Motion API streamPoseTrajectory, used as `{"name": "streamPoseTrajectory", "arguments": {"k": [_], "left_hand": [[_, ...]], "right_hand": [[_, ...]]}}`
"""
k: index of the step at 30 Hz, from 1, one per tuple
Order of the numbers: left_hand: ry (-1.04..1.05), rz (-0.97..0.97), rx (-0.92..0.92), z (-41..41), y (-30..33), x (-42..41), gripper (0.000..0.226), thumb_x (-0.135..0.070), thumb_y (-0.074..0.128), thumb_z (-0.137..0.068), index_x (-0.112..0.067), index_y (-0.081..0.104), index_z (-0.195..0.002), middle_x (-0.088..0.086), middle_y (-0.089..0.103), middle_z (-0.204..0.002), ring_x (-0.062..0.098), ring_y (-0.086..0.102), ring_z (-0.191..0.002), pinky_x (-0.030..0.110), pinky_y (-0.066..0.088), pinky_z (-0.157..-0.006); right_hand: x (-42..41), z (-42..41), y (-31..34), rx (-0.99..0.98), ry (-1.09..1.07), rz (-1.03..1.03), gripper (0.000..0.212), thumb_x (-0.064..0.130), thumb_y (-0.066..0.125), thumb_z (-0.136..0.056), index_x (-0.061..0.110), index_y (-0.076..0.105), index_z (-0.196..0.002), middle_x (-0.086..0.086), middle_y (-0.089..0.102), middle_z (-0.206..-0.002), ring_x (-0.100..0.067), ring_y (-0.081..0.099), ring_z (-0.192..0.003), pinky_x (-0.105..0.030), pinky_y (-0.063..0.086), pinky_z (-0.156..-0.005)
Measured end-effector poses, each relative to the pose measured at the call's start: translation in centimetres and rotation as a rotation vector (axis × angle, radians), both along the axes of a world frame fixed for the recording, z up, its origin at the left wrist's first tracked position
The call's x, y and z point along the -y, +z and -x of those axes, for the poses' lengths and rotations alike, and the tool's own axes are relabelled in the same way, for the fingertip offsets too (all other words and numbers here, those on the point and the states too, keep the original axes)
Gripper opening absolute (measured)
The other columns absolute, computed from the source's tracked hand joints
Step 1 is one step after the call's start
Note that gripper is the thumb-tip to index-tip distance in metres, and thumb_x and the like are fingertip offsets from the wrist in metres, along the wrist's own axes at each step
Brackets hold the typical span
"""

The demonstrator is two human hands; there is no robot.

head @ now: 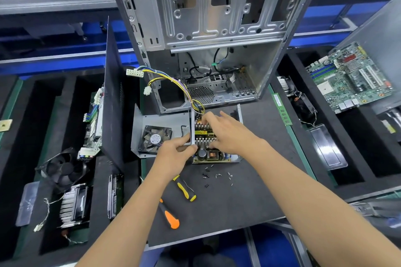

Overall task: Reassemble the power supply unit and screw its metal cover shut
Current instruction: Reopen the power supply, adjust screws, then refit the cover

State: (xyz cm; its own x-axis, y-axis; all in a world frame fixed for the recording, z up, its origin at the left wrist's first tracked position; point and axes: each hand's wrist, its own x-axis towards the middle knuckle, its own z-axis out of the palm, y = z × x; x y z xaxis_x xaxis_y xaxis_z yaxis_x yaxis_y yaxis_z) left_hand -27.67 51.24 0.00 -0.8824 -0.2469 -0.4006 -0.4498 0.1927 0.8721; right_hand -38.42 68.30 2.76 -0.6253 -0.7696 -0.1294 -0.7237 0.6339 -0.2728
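Note:
The open power supply (213, 155) lies on the dark mat, its circuit board with heatsinks, a capacitor and a coil exposed. Its grey metal cover (149, 120), carrying a black fan (155, 138), lies flat to the left. My left hand (176, 153) pinches the upright left wall of the supply's tray. My right hand (225, 132) lies over the board with fingers spread on the heatsinks. A bundle of coloured wires (173, 81) runs from the supply up to white connectors. Several loose screws (213, 175) lie just in front.
A gutted computer case (208, 34) stands right behind the supply. A yellow-handled screwdriver (184, 188) and an orange-handled one (170, 218) lie near my left forearm. A black side panel (112, 102) stands at the left. Foam trays hold fans, a heatsink and a motherboard (351, 78).

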Motion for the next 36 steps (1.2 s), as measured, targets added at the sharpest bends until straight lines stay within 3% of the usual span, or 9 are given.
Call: {"name": "streamPoseTrajectory", "arguments": {"k": [7, 12, 15, 18, 20, 24, 28, 31, 36], "left_hand": [[0.005, -0.017, -0.008, 0.0, 0.1, -0.1, 0.040, -0.022, 0.073, -0.090, -0.024, 0.064, -0.129, -0.045, 0.063, -0.088, -0.016, 0.063, -0.085, 0.038, 0.053, -0.098], [0.034, -0.022, -0.011, 0.1, 0.0, -0.2, 0.046, -0.023, 0.073, -0.090, -0.017, 0.062, -0.134, -0.029, 0.062, -0.107, -0.010, 0.064, -0.090, 0.039, 0.053, -0.099], [0.051, -0.022, 0.001, 0.0, 0.0, -0.3, 0.050, -0.026, 0.075, -0.088, -0.018, 0.061, -0.135, -0.026, 0.066, -0.104, -0.001, 0.066, -0.096, 0.040, 0.054, -0.098], [0.037, -0.005, 0.013, -0.1, 0.3, -0.5, 0.057, -0.034, 0.081, -0.081, -0.028, 0.061, -0.134, -0.025, 0.071, -0.102, 0.002, 0.068, -0.096, 0.038, 0.056, -0.092], [0.032, 0.022, 0.017, -0.1, 0.1, -0.5, 0.056, -0.027, 0.078, -0.084, -0.022, 0.060, -0.137, -0.008, 0.073, -0.108, 0.009, 0.069, -0.093, 0.041, 0.057, -0.091], [-0.036, 0.122, 0.018, 0.1, 0.4, -0.6, 0.039, -0.021, 0.068, -0.088, -0.032, 0.068, -0.126, 0.005, 0.074, -0.082, 0.015, 0.051, -0.067, 0.032, 0.052, -0.072], [-0.087, 0.145, 0.020, 0.9, 1.6, -1.1, 0.049, -0.013, 0.063, -0.085, -0.062, 0.067, -0.085, 0.005, 0.070, -0.072, 0.013, 0.040, -0.063, 0.027, 0.037, -0.062], [-0.112, 0.168, 0.009, 1.6, 2.6, -1.6, 0.058, -0.011, 0.063, -0.083, -0.067, 0.063, -0.069, 0.008, 0.070, -0.075, 0.014, 0.042, -0.064, 0.027, 0.038, -0.061], [-0.092, 0.169, -0.023, 2.0, 2.7, -1.9, 0.039, -0.014, 0.066, -0.083, -0.053, 0.070, -0.085, 0.005, 0.076, -0.093, 0.012, 0.060, -0.074, 0.041, 0.056, -0.078]], "right_hand": [[0.2, 0.2, -0.2, -0.014, 0.007, -0.041, 0.061, 0.021, 0.078, -0.079, 0.021, 0.031, -0.118, -0.001, 0.059, -0.120, -0.022, 0.058, -0.106, -0.039, 0.017, -0.120], [0.3, 0.1, -0.3, -0.053, 0.015, -0.093, 0.063, 0.024, 0.077, -0.080, 0.019, 0.032, -0.125, -0.001, 0.058, -0.125, -0.024, 0.057, -0.114, -0.044, 0.012, -0.122], [-0.3, 0.0, 0.1, -0.044, -0.002, -0.089, 0.083, 0.040, 0.080, -0.076, 0.023, 0.029, -0.138, 0.000, 0.055, -0.132, -0.023, 0.046, -0.126, -0.046, 0.006, -0.120], [-1.6, 0.5, 1.3, -0.078, -0.222, 0.152, 0.078, 0.063, 0.066, -0.078, 0.032, 0.032, -0.141, 0.003, 0.052, -0.132, -0.024, 0.035, -0.125, -0.038, 0.017, -0.103], [-2.9, 1.4, 1.6, -0.110, -0.500, 0.279, 0.061, 0.054, 0.057, -0.090, 0.029, 0.036, -0.142, 0.002, 0.053, -0.132, -0.026, 0.035, -0.125, -0.042, 0.026, -0.098], [-5.2, 1.9, 0.5, 0.382, -0.830, 0.367, 0.048, 0.038, 0.049, -0.101, 0.025, 0.039, -0.146, -0.005, 0.057, -0.135, -0.028, 0.042, -0.132, -0.037, 0.039, -0.097], [-6.2, 1.5, 0.2, 0.401, -0.851, 0.385, 0.032, 0.031, 0.047, -0.100, 0.021, 0.059, -0.128, -0.005, 0.070, -0.116, -0.025, 0.052, -0.116, -0.027, 0.043, -0.075], [-6.9, 0.9, 0.5, 0.331, -0.892, 0.412, 0.022, 0.020, 0.049, -0.092, 0.007, 0.066, -0.095, -0.018, 0.073, -0.086, -0.020, 0.058, -0.076, -0.024, 0.044, -0.049], [-7.7, -0.3, 1.1, 0.239, -0.984, 0.455, 0.021, 0.015, 0.051, -0.084, -0.003, 0.050, -0.074, -0.010, 0.043, -0.053, -0.021, 0.027, -0.060, -0.032, 0.025, -0.053]]}}
